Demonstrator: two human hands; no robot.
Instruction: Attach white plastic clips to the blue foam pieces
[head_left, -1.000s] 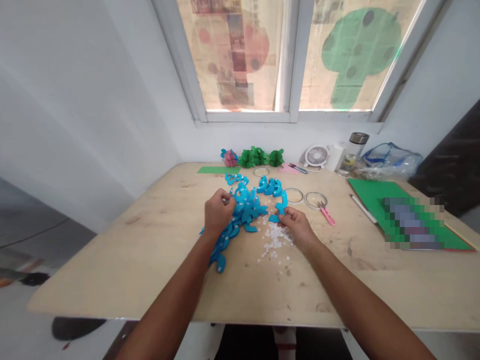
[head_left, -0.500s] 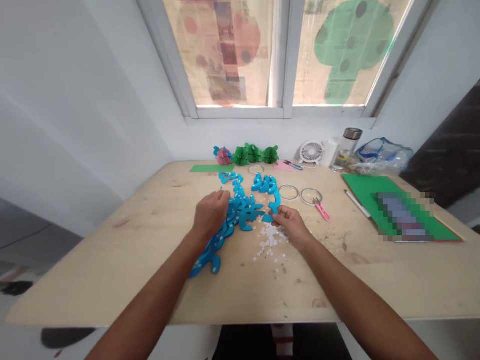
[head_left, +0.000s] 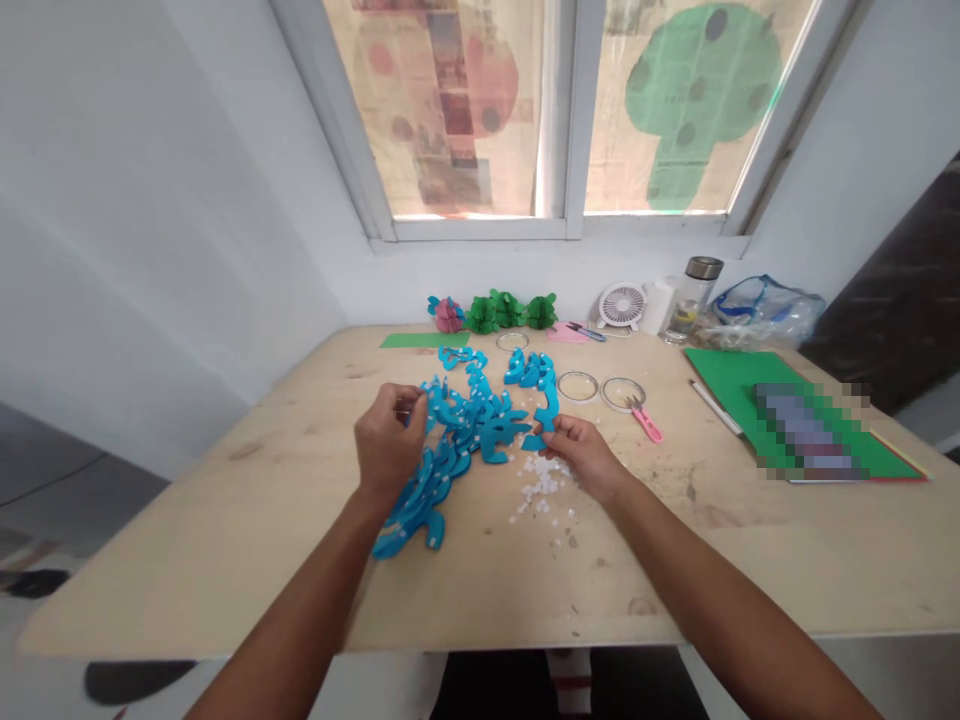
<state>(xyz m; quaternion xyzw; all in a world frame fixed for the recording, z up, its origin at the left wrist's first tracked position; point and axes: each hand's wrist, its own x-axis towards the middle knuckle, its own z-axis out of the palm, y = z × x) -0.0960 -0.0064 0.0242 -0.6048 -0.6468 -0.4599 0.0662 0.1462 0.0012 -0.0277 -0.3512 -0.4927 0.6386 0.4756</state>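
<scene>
A long, loose chain of blue paper cutouts (head_left: pixel 450 450), dotted with small white squares, lies across the middle of the table. At its upper left edge my left hand (head_left: pixel 388 436) is closed, thumb and fingers pinched on a blue paper cutout, which the fingers partly hide. My right hand (head_left: pixel 581 450) pinches the lower end of a curved blue paper strip (head_left: pixel 547 400) that runs up to several folded blue pieces (head_left: pixel 530 368). Just below the right fingertips is a scatter of small white paper bits (head_left: pixel 544 482).
Two metal rings (head_left: pixel 577 386) and pink-handled scissors (head_left: pixel 645 420) lie to the right. Beyond them are a pen (head_left: pixel 714 405) and green sheets (head_left: pixel 720 375) with a blurred item on top. Green paper ornaments (head_left: pixel 510 310), a small fan (head_left: pixel 622 305) and a glass bottle (head_left: pixel 691 298) stand along the wall.
My left hand has moved left and slightly down, uncovering blue pieces that it hid before. The right hand stays almost in place, still pinching the strip.
</scene>
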